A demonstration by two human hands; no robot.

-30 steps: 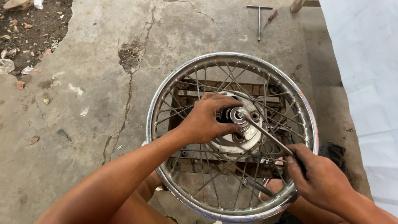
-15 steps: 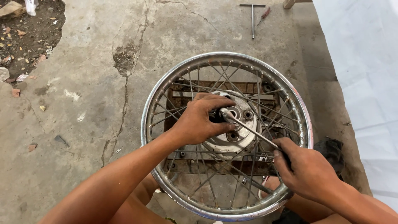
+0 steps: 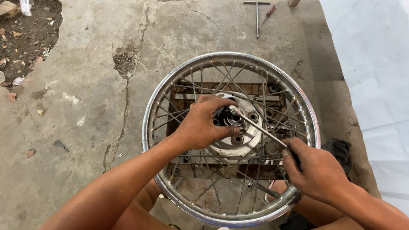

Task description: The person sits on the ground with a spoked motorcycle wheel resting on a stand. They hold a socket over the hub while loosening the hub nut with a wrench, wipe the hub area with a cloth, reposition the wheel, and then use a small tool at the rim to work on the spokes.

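Both hands work the wheel (image 3: pixel 230 140) flat on its frame: left hand (image 3: pixel 204 123) clamped on the hub (image 3: pixel 238 136), right hand (image 3: pixel 315 168) gripping the wrench (image 3: pixel 260 127); best keep the socket squarely seated while turning.

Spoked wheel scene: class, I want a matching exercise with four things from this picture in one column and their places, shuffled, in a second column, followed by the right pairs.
Things:
1. left hand
2. right hand
3. T-shaped tool
4. white sheet

Places:
A. on the concrete beyond the wheel, at the top of the view
B. on the hub at the middle of the spoked wheel
C. along the right edge of the view
D. around the outer end of the metal rod, near the rim

Pairs: 1-B, 2-D, 3-A, 4-C
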